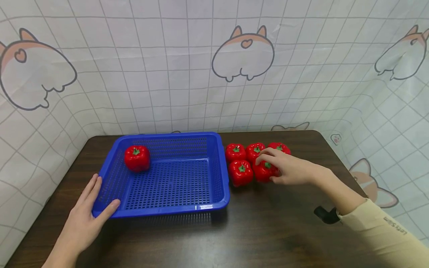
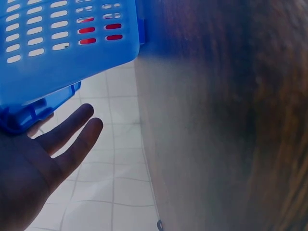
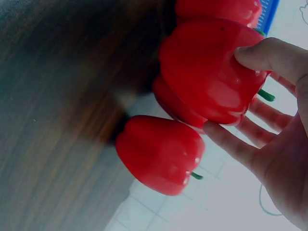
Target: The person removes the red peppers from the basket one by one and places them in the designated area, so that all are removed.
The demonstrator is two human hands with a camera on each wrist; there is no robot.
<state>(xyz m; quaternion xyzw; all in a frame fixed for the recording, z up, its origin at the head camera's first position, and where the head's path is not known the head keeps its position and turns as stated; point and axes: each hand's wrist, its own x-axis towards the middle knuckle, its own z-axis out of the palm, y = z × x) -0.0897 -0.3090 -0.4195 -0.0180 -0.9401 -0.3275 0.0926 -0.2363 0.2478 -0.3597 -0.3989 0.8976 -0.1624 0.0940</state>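
Observation:
My right hand (image 1: pixel 295 167) grips a red bell pepper (image 1: pixel 263 172) from above, at the front of a close cluster on the table. In the right wrist view the thumb presses one side of this pepper (image 3: pixel 207 72), and the fingers reach round its other side. Beside it stands another front bell pepper (image 1: pixel 241 175); several more are behind. At the left, my left hand (image 1: pixel 82 219) rests against the corner of a blue plastic basket (image 1: pixel 219 167), thumb over the front rim and fingers extended along the left side. One red bell pepper (image 1: pixel 136 159) sits inside, towards the back left.
The dark wooden table (image 1: pixel 254 230) ends at a back edge in front of a white gridded cloth (image 1: pixel 201 104) printed with cartoon animals. Cloth also hangs at both sides. A black device (image 1: pixel 326 215) is at the right wrist. The basket's right wall stands close to the peppers.

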